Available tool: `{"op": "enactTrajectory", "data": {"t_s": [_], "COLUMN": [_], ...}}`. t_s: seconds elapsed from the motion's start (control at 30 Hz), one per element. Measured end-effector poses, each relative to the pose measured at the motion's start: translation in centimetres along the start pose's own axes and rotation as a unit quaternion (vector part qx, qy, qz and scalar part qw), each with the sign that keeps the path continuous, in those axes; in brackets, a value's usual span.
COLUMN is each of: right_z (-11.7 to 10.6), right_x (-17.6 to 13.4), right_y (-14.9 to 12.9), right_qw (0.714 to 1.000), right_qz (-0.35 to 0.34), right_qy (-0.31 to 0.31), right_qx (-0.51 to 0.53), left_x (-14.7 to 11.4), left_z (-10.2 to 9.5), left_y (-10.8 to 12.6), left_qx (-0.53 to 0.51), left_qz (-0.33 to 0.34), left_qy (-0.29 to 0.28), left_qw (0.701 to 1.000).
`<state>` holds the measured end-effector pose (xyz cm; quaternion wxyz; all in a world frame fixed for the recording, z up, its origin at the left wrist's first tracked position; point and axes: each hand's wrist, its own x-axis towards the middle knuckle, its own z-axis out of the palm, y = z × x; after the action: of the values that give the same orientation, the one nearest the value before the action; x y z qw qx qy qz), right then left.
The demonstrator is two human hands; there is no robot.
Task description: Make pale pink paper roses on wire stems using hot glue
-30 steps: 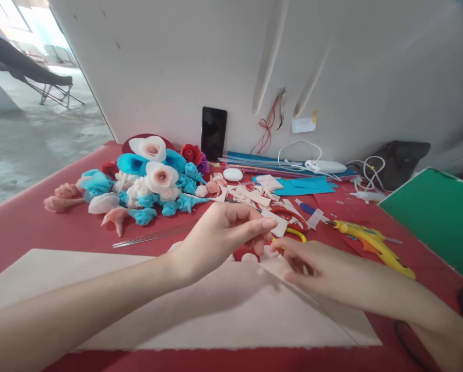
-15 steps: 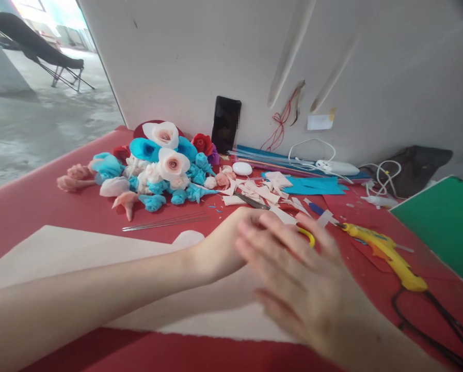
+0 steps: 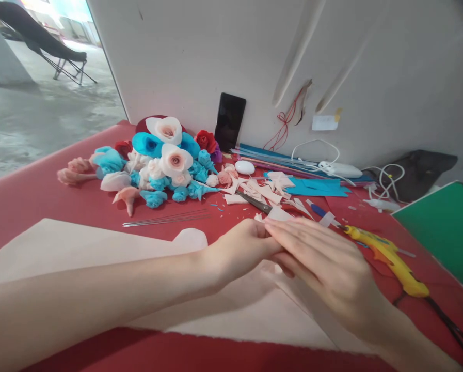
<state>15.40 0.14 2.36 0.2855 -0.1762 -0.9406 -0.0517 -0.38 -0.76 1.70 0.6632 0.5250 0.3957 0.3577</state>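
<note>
My left hand (image 3: 242,245) reaches in from the left over a large pale pink paper sheet (image 3: 95,248) on the red table. Its fingers are mostly hidden under my right hand (image 3: 328,258), so whether it holds anything does not show. My right hand's fingers are stretched out, lying across the left hand's fingers. Beside my left wrist is a small rounded pale paper piece (image 3: 191,237). Just beyond both hands lie scissors (image 3: 260,204), partly covered, among pale paper scraps (image 3: 270,194).
Blue, white, pink and red paper flowers (image 3: 165,160) are heaped at the back left, with thin wires (image 3: 165,219) in front. A yellow glue gun (image 3: 389,258) lies at right near a green board (image 3: 444,232). A phone (image 3: 230,121) leans on the wall.
My right hand, blurred and with fingers spread before, now rests on the left hand with its fingers together. The view has shifted slightly.
</note>
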Motion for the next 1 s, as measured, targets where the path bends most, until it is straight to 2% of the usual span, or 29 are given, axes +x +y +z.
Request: {"op": "enactTrajectory", "data": {"t_s": [0.13, 0.3, 0.4, 0.47, 0.57, 0.67, 0.73, 0.8, 0.93, 1.0], "right_z": [-0.9, -1.7, -1.7, -1.5, -0.9, -0.3, 0.0, 0.0, -0.8, -1.3], "right_x": [-0.5, -0.4, -0.3, -0.3, -0.5, -0.5, -0.5, -0.6, -1.5, -2.0], "right_y": [1.7, 3.1, 3.6, 3.9, 4.3, 4.7, 4.9, 4.9, 3.6, 2.4], "right_qw": [0.994, 0.982, 0.983, 0.981, 0.972, 0.967, 0.970, 0.967, 0.917, 0.885], "right_qz": [0.057, 0.160, 0.178, 0.192, 0.220, 0.240, 0.235, 0.251, 0.334, 0.359], "right_qy": [-0.055, -0.070, -0.042, -0.002, 0.051, 0.052, 0.024, -0.045, -0.217, -0.294], "right_qx": [0.079, 0.069, 0.026, -0.012, -0.061, -0.070, -0.048, -0.021, 0.015, 0.030], "left_x": [0.0, 0.6, 1.1, 1.3, 1.6, 1.7, 1.8, 2.0, 2.2, 2.2], "left_z": [-0.3, -1.7, -2.5, -3.2, -4.4, -5.2, -5.6, -5.7, -5.8, -5.8], "left_y": [0.0, 0.1, 0.4, 0.8, 1.2, 1.3, 1.2, 1.0, 0.9, 1.0], "left_qx": [-0.050, -0.007, 0.065, 0.121, 0.208, 0.287, 0.325, 0.348, 0.374, 0.383], "left_qz": [-0.001, 0.013, 0.024, 0.039, 0.078, 0.128, 0.158, 0.183, 0.223, 0.217], "left_qy": [-0.055, -0.051, 0.003, 0.055, 0.122, 0.174, 0.188, 0.182, 0.154, 0.132], "left_qw": [0.997, 0.999, 0.998, 0.990, 0.967, 0.933, 0.913, 0.901, 0.887, 0.888]}}
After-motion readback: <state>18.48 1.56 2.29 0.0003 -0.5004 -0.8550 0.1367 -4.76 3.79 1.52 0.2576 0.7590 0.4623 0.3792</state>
